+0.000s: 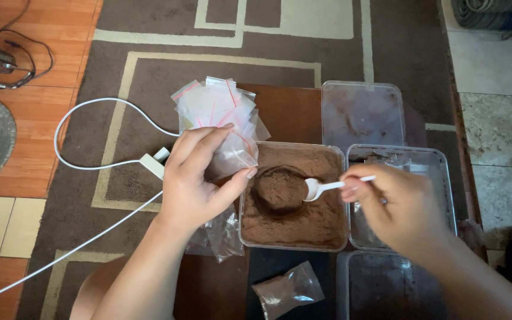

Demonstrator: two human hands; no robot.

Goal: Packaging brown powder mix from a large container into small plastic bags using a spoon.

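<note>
The left hand [194, 178] pinches a small clear zip bag [232, 155] beside the powder tub [294, 195], held close for filling. The right hand [395, 204] grips a white spoon [321, 188], bowl dipped into the brown powder [280, 192].

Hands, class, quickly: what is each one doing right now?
Left hand: closed on a small clear zip bag.
Right hand: closed on a white plastic spoon over the tub of brown powder.

A brown woven rug with cream line patterns [167, 65] covers an orange wood-look floor [48, 106], with pale stone tiles [493, 89] at the right; soft daylight falls evenly
</note>
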